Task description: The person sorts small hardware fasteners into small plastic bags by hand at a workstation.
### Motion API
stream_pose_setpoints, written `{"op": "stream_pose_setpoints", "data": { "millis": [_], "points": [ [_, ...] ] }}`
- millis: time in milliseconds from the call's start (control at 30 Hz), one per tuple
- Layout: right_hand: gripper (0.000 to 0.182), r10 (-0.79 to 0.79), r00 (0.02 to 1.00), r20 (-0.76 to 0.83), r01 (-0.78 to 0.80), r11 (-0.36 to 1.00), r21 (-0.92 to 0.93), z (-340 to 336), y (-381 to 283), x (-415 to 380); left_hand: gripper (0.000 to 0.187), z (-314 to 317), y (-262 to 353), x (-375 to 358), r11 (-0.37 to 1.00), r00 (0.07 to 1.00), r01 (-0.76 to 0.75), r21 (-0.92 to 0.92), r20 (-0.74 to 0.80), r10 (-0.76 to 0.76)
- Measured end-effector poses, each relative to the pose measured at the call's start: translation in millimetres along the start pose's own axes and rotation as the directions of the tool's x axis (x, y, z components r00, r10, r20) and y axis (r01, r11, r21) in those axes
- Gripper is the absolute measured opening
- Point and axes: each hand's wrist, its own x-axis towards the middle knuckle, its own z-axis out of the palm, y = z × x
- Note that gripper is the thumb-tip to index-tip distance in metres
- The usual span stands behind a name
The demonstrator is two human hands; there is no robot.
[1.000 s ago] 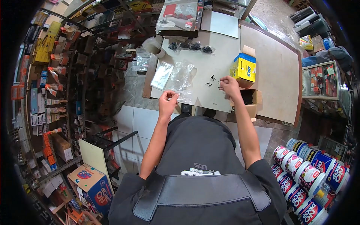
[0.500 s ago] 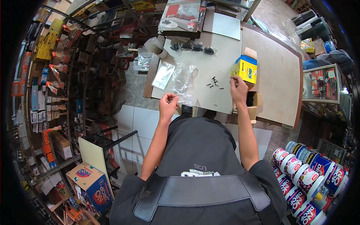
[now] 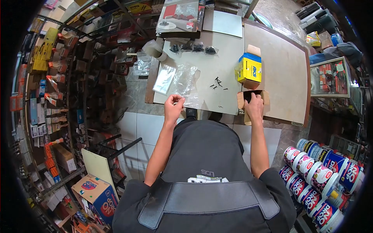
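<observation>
My left hand (image 3: pixel 173 108) is at the table's near edge, its thumb and fingers pinched on the corner of a clear plastic bag (image 3: pixel 187 79) that lies crumpled on the tabletop. My right hand (image 3: pixel 254 106) reaches down into an open cardboard box (image 3: pixel 265 97) with dark contents. Its fingertips are hidden inside, so their grip does not show. Just beyond that box stands a yellow and blue box (image 3: pixel 252 70) with its flap up. Several loose dark screws (image 3: pixel 218 81) lie on the table between my hands.
A stack of flat clear bags (image 3: pixel 164 79) lies left of the crumpled bag. Several small bags of dark screws (image 3: pixel 198 47) line the back, near a plastic cup (image 3: pixel 154 50) and a large picture box (image 3: pixel 178 17). Paint buckets (image 3: pixel 311 171) are stacked at right; a crowded shelf (image 3: pixel 54 97) stands left.
My right hand has moved from beside the yellow box down into the open cardboard box. My left hand stays pinched at the bag's corner. The view has shifted slightly.
</observation>
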Motion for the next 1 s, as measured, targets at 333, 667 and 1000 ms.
{"op": "stream_pose_setpoints", "data": {
  "millis": [333,667,1000],
  "points": [
    [0.054,0.008,1.0,0.015,-0.01,0.995,0.104,-2.4,6.0,13.8,0.014,-0.4,4.3,0.9,1.0,1.0,-0.011,0.002,0.001,0.011],
    [0.038,-0.064,0.998,0.003,0.062,0.967,0.248,6.8,19.4,16.6,0.014,-0.3,3.6,6.1,1.0,1.0,0.002,0.027,-0.003,-0.002],
    [0.03,-0.065,0.998,-0.024,0.069,0.96,0.27,7.3,17.8,9.3,0.015,5.2,3.4,9.1,0.998,1.0,0.001,0.058,0.015,-0.002]
  ]
}}
